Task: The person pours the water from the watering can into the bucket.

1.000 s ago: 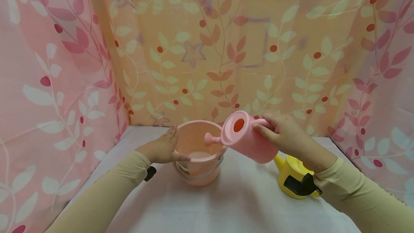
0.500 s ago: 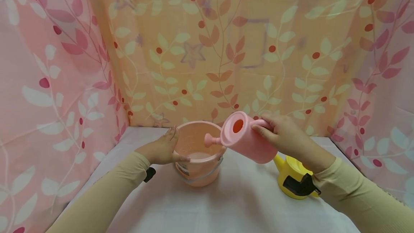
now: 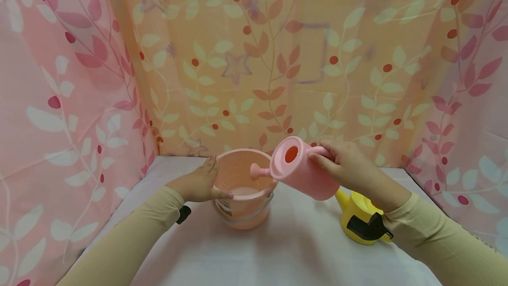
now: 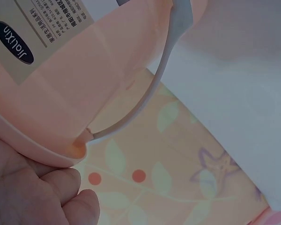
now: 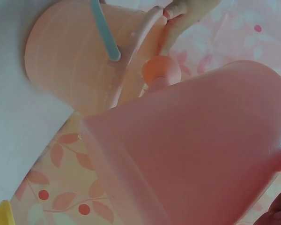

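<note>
My right hand [image 3: 344,162] grips the handle of a pink watering can [image 3: 311,175] with its fingers and thumb. The can is tilted to the left, and its sprinkler head hangs over the inside of a peach plastic bucket [image 3: 244,211]. No falling water can be made out. Against the bucket's left rim lies my left hand [image 3: 197,182], thumb along the front edge and extended fingers at the back. In the left wrist view the bucket's printed label [image 4: 33,35] and grey handle [image 4: 150,98] show. The right wrist view has the can's underside [image 5: 201,140] up close.
A yellow watering can [image 3: 359,222] stands on the white cloth [image 3: 278,255], partly behind the right wrist and its black camera mount [image 3: 369,228]. Patterned curtains [image 3: 278,56] close in the back and both sides.
Almost nothing differs. The pink watering can has shifted very slightly left, still tilted over the bucket, and the left hand stays on the rim.
</note>
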